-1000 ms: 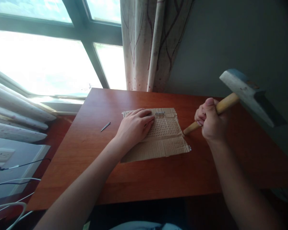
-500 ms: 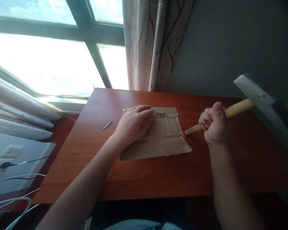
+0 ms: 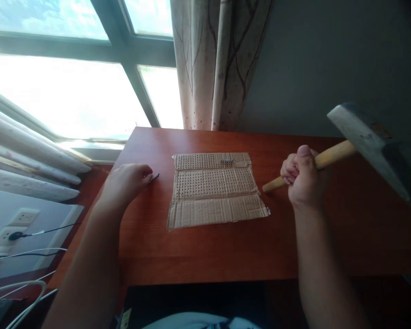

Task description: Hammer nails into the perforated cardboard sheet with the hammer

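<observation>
Head view: the right hand (image 3: 304,178) grips one hammer (image 3: 335,154); the left hand (image 3: 127,183) curls at one metal pin (image 3: 155,176), whether holding it I cannot tell; between both hands lies one cardboard sheet (image 3: 214,183) with metal bits (image 3: 227,161) too small to count.

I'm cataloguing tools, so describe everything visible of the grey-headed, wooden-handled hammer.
The grey-headed, wooden-handled hammer is tilted, head up and to the right. Its head looks metal, with a lighter bevelled end and blurred, darker lower end. The right hand grips the pale handle near its middle; the rounded butt is near the perforated brown cardboard sheet, contact unclear.
</observation>
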The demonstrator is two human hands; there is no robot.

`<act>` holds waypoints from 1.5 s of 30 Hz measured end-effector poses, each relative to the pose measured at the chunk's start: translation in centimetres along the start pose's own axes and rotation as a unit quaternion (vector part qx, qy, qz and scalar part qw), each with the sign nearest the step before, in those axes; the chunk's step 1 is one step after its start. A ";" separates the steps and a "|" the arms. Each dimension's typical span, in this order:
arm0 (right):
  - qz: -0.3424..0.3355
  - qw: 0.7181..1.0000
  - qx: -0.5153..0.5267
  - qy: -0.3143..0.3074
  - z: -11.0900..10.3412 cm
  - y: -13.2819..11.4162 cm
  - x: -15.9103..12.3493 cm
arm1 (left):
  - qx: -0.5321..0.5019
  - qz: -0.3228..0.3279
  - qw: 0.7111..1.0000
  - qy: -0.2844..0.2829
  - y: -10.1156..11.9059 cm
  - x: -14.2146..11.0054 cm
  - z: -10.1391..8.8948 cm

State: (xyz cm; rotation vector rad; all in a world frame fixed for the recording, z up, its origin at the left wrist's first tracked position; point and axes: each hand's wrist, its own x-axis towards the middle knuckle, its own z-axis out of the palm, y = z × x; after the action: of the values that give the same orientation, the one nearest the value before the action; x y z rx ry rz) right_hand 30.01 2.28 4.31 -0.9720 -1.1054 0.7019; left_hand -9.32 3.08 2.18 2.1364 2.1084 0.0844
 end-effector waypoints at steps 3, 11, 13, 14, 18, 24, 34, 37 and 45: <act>0.000 1.000 0.003 -0.002 0.1 -0.1 -0.2 | 0.042 -0.003 0.999 -0.015 -0.2 0.2 0.6; -0.009 1.000 -0.003 0.000 0.0 0.0 -0.3 | 0.054 -0.002 0.998 -0.013 0.2 0.3 0.9; -0.008 1.000 -0.003 0.000 0.0 -0.1 -0.4 | 0.062 0.005 0.998 0.002 0.4 0.2 1.0; -0.007 1.000 -0.002 -0.001 0.0 -0.1 -0.4 | 0.065 0.010 0.998 0.009 0.4 0.2 1.0; -0.010 1.000 0.000 -0.002 0.0 -0.2 -0.4 | 0.059 0.026 0.997 0.036 0.5 0.3 1.1; -0.017 1.000 0.009 0.000 -0.3 -0.1 -0.5 | -0.026 -0.013 0.990 0.135 1.2 0.1 0.4; -0.012 1.000 0.018 0.008 -0.5 0.0 -0.4 | -0.422 0.130 0.883 0.158 8.2 1.0 -2.0; -0.012 1.000 0.011 0.010 -0.4 -0.1 -0.4 | -0.450 0.198 0.864 0.111 11.5 2.2 -2.0; -0.007 1.000 0.022 0.004 -0.5 -0.2 -0.6 | -0.431 0.230 0.868 0.083 14.4 4.2 -0.8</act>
State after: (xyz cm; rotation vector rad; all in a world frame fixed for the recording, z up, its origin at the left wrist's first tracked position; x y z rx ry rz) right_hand 30.29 1.56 4.20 -0.9276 -1.0858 0.7072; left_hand 4.95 7.17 4.69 1.9771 1.1633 1.0639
